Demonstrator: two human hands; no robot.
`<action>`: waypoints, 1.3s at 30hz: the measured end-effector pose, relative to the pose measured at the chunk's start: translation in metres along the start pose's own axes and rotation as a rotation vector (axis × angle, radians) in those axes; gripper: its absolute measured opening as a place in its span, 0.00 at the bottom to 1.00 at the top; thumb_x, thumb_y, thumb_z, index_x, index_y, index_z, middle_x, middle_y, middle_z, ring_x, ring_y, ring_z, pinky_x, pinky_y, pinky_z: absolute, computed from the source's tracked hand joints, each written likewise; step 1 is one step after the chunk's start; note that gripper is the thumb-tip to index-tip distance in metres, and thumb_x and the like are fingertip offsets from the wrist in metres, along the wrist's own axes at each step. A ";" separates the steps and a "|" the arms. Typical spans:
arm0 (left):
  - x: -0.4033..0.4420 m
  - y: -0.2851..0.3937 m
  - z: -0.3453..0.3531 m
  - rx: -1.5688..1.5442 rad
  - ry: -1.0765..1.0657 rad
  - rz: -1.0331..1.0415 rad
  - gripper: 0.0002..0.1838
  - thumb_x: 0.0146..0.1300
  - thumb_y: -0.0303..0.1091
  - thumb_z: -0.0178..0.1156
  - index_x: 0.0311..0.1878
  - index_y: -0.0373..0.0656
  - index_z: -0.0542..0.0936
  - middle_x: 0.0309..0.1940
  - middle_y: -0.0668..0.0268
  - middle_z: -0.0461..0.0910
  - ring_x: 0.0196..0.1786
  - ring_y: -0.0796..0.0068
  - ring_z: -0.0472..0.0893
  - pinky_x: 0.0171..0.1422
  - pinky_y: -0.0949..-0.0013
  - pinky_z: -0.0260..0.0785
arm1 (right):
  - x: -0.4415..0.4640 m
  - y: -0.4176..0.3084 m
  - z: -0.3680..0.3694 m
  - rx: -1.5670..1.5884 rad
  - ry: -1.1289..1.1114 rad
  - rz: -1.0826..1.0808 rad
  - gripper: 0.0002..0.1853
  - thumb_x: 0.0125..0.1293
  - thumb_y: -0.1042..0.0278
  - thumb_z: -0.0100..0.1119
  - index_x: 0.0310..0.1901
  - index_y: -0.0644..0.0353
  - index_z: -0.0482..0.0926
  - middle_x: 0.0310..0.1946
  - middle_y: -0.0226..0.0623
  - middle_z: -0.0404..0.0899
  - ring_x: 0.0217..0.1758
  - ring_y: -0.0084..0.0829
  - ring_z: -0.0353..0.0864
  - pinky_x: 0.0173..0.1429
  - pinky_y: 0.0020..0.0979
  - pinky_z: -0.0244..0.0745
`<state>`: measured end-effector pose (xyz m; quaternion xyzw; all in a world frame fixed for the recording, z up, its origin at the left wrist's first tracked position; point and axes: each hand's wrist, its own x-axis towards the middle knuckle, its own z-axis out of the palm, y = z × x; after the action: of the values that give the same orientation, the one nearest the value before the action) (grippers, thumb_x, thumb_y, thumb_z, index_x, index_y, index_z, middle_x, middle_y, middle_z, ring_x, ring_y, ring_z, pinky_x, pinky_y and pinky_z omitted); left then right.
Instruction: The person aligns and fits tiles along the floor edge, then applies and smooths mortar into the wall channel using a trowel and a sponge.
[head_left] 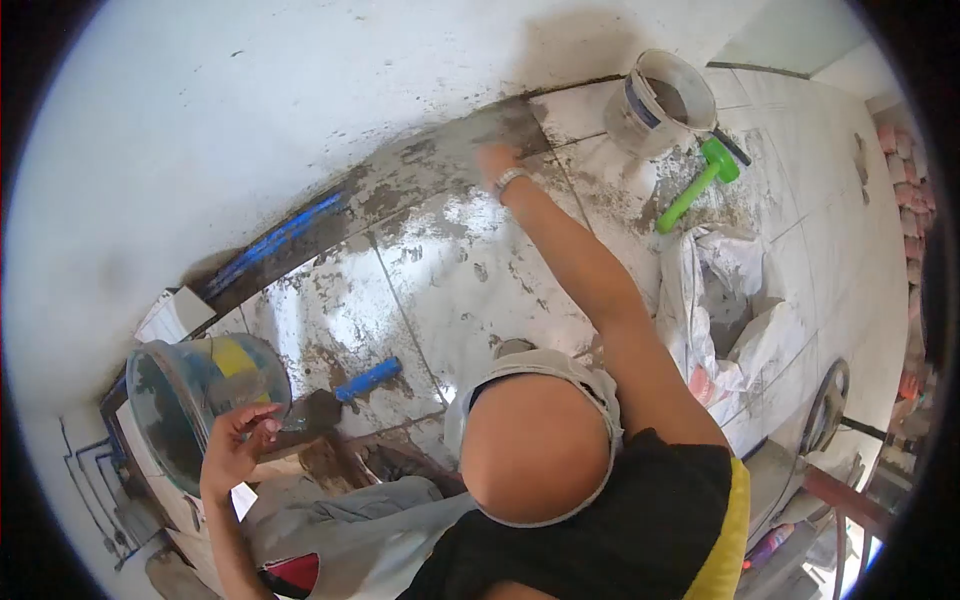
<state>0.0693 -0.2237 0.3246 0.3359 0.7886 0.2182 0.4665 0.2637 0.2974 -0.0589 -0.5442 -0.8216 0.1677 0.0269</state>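
My right hand (497,162), with a band at the wrist, reaches out to the wet grey strip (410,170) along the foot of the wall. Its fingers are smeared and hard to make out. At lower left, my left hand (240,445) is raised beside the bucket with a yellow patch (160,395). Its fingers are bent together; anything between them is too small to name. Just right of that hand lies a trowel with a blue handle (370,380), on the mortar-smeared tiles (430,300).
Near the wall stands a white bucket (625,115) holding grey material. A green mallet (700,185) and an open white sack (680,300) are on the right. Blue strips (275,245) lie along the wall at left. A bent knee (535,445) fills the lower middle.
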 end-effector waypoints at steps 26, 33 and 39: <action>0.028 0.045 0.009 0.152 -0.064 0.271 0.09 0.65 0.22 0.60 0.48 0.35 0.82 0.35 0.63 0.81 0.39 0.77 0.78 0.47 0.71 0.71 | 0.005 0.005 -0.155 -0.063 -0.266 -0.311 0.20 0.59 0.54 0.60 0.48 0.57 0.83 0.35 0.47 0.85 0.39 0.43 0.85 0.51 0.43 0.78; 0.024 0.045 0.006 0.144 -0.068 0.232 0.10 0.64 0.23 0.61 0.48 0.36 0.82 0.37 0.62 0.81 0.40 0.74 0.79 0.48 0.70 0.71 | 0.030 0.003 -0.145 -0.446 -0.085 -0.511 0.20 0.56 0.61 0.64 0.51 0.57 0.80 0.42 0.50 0.83 0.46 0.48 0.82 0.55 0.46 0.75; 0.007 0.038 0.006 0.207 -0.031 0.250 0.10 0.64 0.26 0.62 0.48 0.38 0.82 0.34 0.60 0.82 0.38 0.71 0.80 0.47 0.70 0.71 | -0.047 0.184 -0.179 0.106 0.314 -0.270 0.17 0.62 0.59 0.58 0.48 0.59 0.83 0.39 0.52 0.84 0.45 0.51 0.83 0.49 0.43 0.76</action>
<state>0.0844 -0.1930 0.3428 0.4811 0.7516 0.1873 0.4106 0.4861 0.3632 0.0602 -0.4464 -0.8628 0.1187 0.2055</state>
